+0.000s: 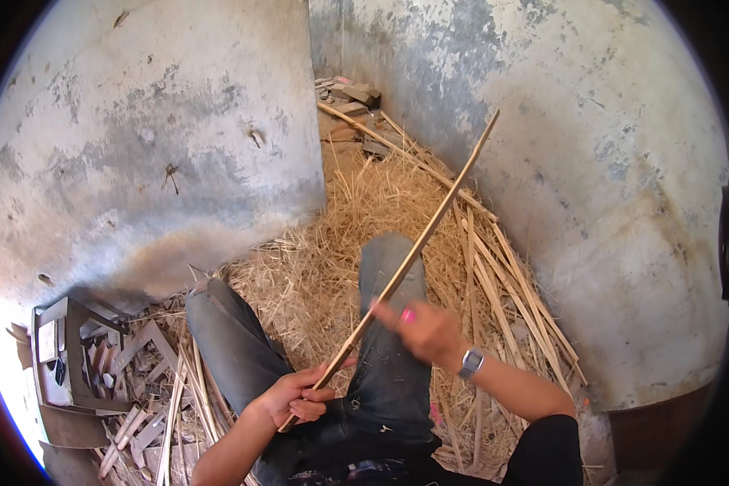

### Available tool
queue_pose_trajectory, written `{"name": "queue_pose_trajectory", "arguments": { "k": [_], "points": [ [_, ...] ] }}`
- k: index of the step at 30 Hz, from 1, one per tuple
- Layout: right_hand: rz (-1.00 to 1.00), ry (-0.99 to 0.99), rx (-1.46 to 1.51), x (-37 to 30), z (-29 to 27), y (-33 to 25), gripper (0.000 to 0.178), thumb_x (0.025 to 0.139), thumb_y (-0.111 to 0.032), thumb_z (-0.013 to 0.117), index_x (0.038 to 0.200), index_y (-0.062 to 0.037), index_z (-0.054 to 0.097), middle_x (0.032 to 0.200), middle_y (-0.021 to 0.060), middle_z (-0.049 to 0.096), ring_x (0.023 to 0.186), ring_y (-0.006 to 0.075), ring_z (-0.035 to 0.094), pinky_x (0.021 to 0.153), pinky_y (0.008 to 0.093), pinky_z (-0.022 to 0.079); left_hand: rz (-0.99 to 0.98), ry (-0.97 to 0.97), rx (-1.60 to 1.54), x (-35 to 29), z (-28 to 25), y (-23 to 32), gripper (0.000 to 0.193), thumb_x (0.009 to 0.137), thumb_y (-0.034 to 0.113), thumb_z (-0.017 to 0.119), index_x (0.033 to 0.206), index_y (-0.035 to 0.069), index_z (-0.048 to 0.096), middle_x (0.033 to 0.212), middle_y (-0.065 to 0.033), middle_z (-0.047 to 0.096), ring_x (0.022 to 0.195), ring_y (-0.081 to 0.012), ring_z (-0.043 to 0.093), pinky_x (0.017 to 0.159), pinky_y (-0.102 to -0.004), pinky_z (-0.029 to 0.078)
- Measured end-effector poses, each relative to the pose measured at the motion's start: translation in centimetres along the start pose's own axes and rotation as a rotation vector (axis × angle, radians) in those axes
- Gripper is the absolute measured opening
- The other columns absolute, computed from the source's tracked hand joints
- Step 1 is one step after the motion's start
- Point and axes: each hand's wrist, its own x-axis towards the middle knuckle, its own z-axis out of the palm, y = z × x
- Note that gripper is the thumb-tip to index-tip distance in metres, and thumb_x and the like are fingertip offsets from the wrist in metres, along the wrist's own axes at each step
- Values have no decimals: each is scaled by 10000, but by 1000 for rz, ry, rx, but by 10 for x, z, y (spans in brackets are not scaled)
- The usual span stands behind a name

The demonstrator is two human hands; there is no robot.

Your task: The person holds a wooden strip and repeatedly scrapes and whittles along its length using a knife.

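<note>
A long, thin bamboo strip (437, 215) slants across my lap, its low end near my body and its far tip up to the right. Close to that low end, my left hand (301, 397) has its fingers wrapped round the strip. Partway up, my right hand (429, 332) is curled beside the strip, fingers at its edge. Motion blurs this hand, and a bright pink spot (409, 315) shows at it. What it grips is too smeared to make out. On my right wrist is a square-faced watch (471, 362).
Pale shavings (316, 263) cover the floor around my knees. Several long strips (514, 287) lie along the right wall (616, 162). At left stands an overturned stool-like frame (61, 356) beside wood scraps (142, 405). Blocks or bricks (352, 93) sit in the far corner.
</note>
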Motion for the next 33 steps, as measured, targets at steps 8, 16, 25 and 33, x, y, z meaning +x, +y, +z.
{"name": "queue_pose_trajectory", "arguments": {
  "k": [8, 16, 25, 33],
  "points": [
    [-125, -145, 47, 8, -12, -20, 606, 942, -82, 627, 1500, -317, 608, 689, 44, 450, 526, 197, 533, 423, 355, 436, 18, -47, -140, -16, -3, -19, 542, 1174, 369, 351, 1690, 262, 226, 671, 17, 358, 479, -47, 302, 403, -194, 297],
    [-120, -134, -45, 13, -1, 2, 657, 967, -97, 613, 1562, -361, 527, 688, 51, 503, 497, 190, 521, 385, 341, 419, 18, 21, -93, -27, -5, -23, 567, 1161, 379, 405, 1686, 256, 232, 680, 27, 345, 471, -46, 299, 386, -195, 279],
    [191, -9, 20, 15, 8, 80, 653, 978, -86, 568, 1572, -351, 507, 790, 72, 554, 534, 212, 581, 429, 389, 469, -7, 72, -11, -41, 1, -16, 567, 1158, 397, 408, 1677, 222, 260, 667, 39, 326, 475, -44, 266, 393, -206, 271],
    [133, 66, 25, 10, 7, 111, 643, 968, -83, 598, 1557, -331, 527, 745, 113, 549, 565, 262, 592, 464, 409, 460, 23, 171, 78, -73, -15, -26, 568, 1156, 377, 425, 1664, 161, 292, 670, 21, 336, 496, -52, 275, 425, -213, 268]
  ]
}}
